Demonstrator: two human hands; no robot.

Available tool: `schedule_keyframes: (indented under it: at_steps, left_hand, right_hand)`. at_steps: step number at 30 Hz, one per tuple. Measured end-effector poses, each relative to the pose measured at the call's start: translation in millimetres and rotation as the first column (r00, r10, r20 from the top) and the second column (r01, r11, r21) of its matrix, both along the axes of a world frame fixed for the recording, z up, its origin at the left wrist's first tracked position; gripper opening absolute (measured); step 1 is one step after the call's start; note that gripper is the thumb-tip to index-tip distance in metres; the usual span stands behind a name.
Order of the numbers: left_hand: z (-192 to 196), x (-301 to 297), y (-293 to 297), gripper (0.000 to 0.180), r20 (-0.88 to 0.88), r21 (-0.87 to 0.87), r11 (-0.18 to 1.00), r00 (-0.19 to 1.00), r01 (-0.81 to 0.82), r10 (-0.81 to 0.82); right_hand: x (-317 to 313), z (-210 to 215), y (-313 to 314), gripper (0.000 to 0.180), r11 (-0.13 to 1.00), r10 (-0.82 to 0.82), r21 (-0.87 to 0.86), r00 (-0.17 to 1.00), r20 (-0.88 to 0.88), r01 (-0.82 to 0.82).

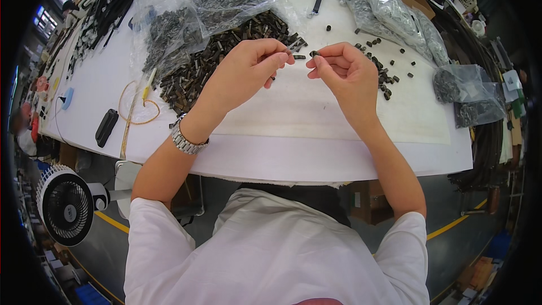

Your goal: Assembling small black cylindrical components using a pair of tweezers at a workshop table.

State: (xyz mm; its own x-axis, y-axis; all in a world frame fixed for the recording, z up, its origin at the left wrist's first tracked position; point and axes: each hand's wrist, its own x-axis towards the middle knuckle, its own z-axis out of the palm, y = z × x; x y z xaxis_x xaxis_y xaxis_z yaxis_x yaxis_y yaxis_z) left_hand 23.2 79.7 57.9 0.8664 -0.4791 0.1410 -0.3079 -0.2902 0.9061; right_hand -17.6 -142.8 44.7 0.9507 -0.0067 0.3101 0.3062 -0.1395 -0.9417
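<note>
Over the white table, my left hand point(248, 70) is closed in a pinch at the right edge of a heap of small dark metallic pieces point(195, 70). What its fingertips hold is too small to make out against the pieces behind. Facing it, my right hand point(349, 76) pinches a small dark cylindrical piece point(314, 53) between thumb and forefinger. The two hands are a short gap apart. Beside and behind my right hand, several short dark pieces point(384, 78) lie scattered on a pale sheet point(293, 116).
A crumpled clear plastic bag point(220, 3) covers the heap's back. Filled bags point(375, 8) lie back right, more bags point(477, 93) at the right edge. A black oblong object point(106, 127) and a yellow-handled tool point(149, 83) lie left. A fan point(66, 204) stands below the table's left side.
</note>
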Motion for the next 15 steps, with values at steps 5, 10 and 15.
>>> schedule_keyframes:
  at_steps: [5, 10, 15]
  left_hand:
    - [14.2, -15.5, -4.4, 0.027, -0.19, -0.118, 0.992, 0.979, 0.048, -0.07]
    - [12.7, -21.1, -8.0, 0.027, -0.065, -0.043, 0.999, 0.998, 0.001, -0.004]
    - [15.9, -30.4, -10.2, 0.027, 0.023, 0.057, 0.998, 1.0, -0.007, 0.006]
  right_hand:
    - [-1.0, -1.2, 1.0, 0.014, 0.994, -0.048, -0.091, 0.994, 0.095, 0.057]
    - [-0.5, -9.3, 2.0, 0.014, 0.961, -0.096, -0.229, 0.967, 0.238, 0.152]
    - [-4.4, -9.9, 5.9, 0.015, 0.918, -0.11, -0.328, 0.938, 0.328, 0.223]
